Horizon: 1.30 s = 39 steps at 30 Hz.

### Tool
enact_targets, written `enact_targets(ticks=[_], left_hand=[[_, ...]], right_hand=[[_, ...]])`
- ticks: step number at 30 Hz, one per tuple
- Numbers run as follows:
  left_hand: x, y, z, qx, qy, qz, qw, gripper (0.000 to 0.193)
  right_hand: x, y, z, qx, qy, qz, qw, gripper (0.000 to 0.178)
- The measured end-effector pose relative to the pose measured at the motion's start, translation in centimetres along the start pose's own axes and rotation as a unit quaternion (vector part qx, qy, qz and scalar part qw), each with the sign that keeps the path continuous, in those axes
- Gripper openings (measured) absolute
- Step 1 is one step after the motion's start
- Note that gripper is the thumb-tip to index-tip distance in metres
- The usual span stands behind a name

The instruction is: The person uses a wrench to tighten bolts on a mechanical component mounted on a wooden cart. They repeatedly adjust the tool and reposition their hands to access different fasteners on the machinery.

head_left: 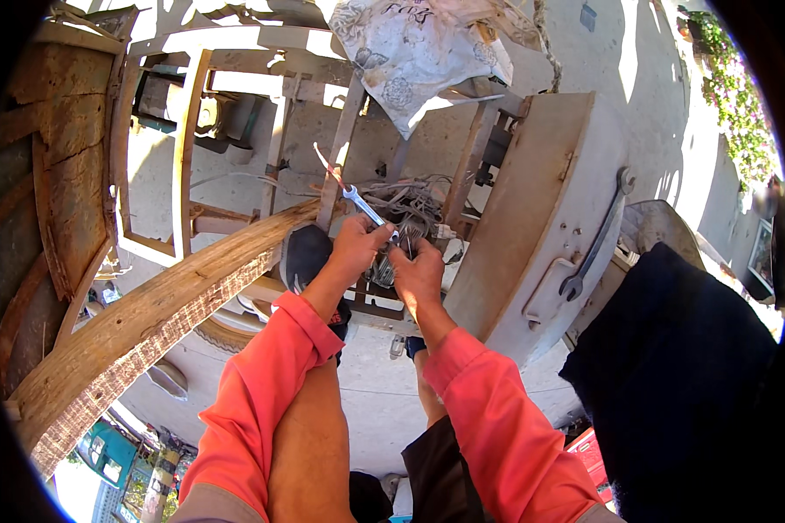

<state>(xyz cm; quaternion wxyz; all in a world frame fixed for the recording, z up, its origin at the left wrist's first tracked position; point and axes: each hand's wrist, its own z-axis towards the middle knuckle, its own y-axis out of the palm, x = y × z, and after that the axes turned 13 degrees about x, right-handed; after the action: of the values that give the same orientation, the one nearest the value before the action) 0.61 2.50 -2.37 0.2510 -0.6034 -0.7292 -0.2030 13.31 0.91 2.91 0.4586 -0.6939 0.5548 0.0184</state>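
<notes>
In the head view, the left hand (355, 248) is curled, its fingertips pinching the near end of a slim, bright metal wrench (371, 209) that slants far-left beside tangled grey wires (419, 196). The right hand (420, 275), just beside it, is half-closed at a ribbed metal part (382, 272); whether it grips anything cannot be told. Left lies a rough-edged timber beam (166, 322); right, a long dark wrench (597, 235) rests on a rounded sheet-metal box (532, 218).

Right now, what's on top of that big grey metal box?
A dark wrench lies on the grey box, near a raised plate. I can't see inside or underneath it, because the metal covers that.
</notes>
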Motion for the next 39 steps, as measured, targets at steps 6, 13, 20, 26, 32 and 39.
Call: enact_targets(ticks=[6,13,20,26,32,39], left_hand=[[2.1,0.0,-1.0,0.075,-0.043,-0.097,0.991,0.010],[2.1,-1.8,-2.3,0.082,-0.188,-0.081,0.975,0.010],[-0.4,-2.2,-3.2,0.020,-0.270,-0.125,0.955,0.007],[-0.7,-1.3,-3.6,0.070,-0.269,-0.104,0.955,0.007],[-0.9,-1.3,-3.4,0.090,-0.247,-0.082,0.961,0.007],[-0.3,-1.6,-3.3,0.075,-0.206,-0.043,0.975,0.014]], right_hand=[[2.1,0.5,0.7,0.010,0.051,0.035,0.998,0.030],[2.9,0.9,1.3,-0.034,0.159,0.107,0.981,0.030],[-0.1,0.2,-0.8,-0.087,0.231,0.167,0.955,0.021],[-0.3,0.2,-1.8,-0.109,0.259,0.112,0.953,0.014],[-0.4,-0.2,-1.5,-0.139,0.277,0.107,0.945,0.015],[1.3,0.4,-0.5,-0.154,0.204,0.062,0.965,0.023]])
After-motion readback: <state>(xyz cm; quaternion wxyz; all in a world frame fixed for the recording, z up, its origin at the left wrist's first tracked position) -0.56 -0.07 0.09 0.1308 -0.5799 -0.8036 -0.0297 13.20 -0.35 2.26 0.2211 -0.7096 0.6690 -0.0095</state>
